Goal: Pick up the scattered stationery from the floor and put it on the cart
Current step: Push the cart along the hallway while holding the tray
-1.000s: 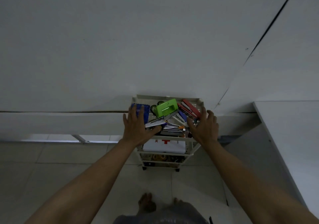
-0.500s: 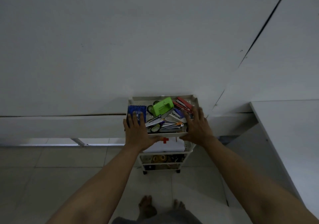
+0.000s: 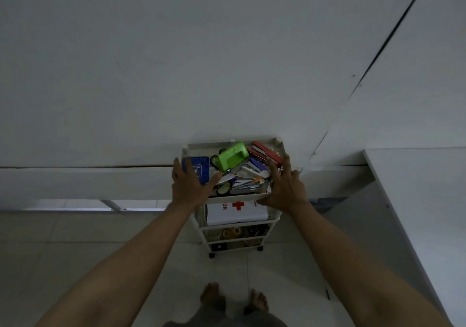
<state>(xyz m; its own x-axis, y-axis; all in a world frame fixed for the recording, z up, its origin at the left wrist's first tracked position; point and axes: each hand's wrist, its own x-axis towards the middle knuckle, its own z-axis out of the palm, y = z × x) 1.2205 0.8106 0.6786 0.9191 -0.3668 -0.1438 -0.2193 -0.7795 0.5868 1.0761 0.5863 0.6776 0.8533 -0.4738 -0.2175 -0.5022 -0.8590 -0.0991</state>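
While stationery fills the cart, both hands spread, each grip open.

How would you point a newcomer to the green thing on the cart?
Find the white cart against the wall and look in its top tray. Near the back sits the lime-green block, the only bright green piece, between the blue notebook and the red staplers.

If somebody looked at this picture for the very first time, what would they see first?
Probably the bright green hole punch, lying on the heap of stationery in the top tray of the white cart. Next, the left hand and right hand, spread open on either side of that tray. Below, on the middle shelf, a white box with a red cross stands out.
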